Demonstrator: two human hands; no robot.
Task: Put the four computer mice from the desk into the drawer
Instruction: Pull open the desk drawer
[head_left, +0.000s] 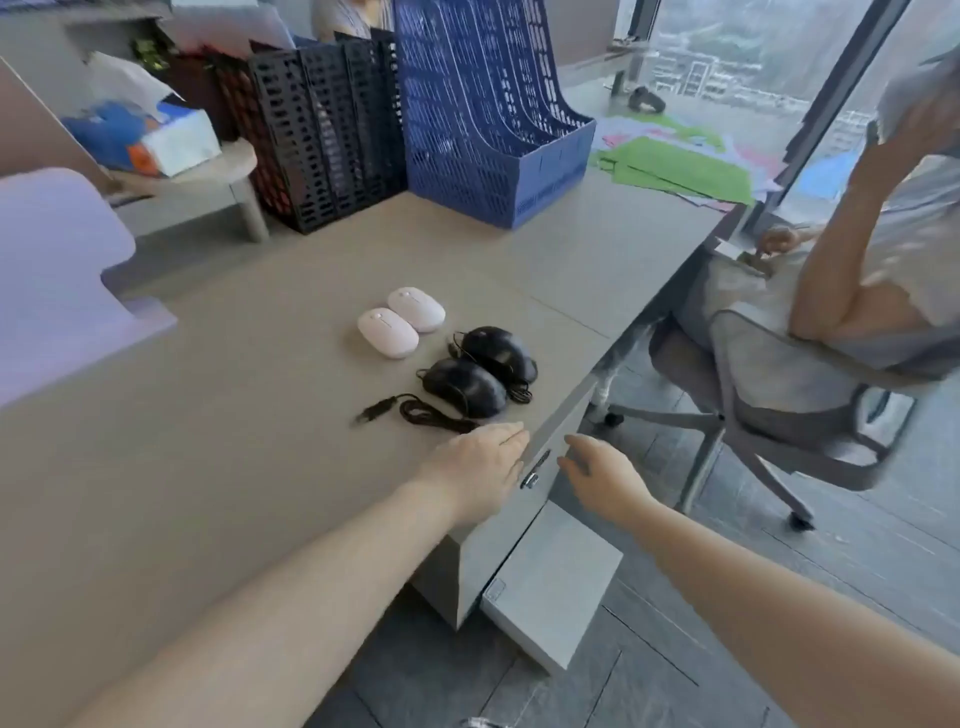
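Your left hand (480, 462) lies flat on the desk (208, 441) at its right edge, fingers together, holding nothing. Your right hand (602, 475) hovers beside the closed drawer front (558, 431), fingers loosely apart, empty. All four mice sit on the desk just beyond: two white mice (388, 332) (416, 309) farther, two black corded mice (465, 387) (498, 353) nearer you.
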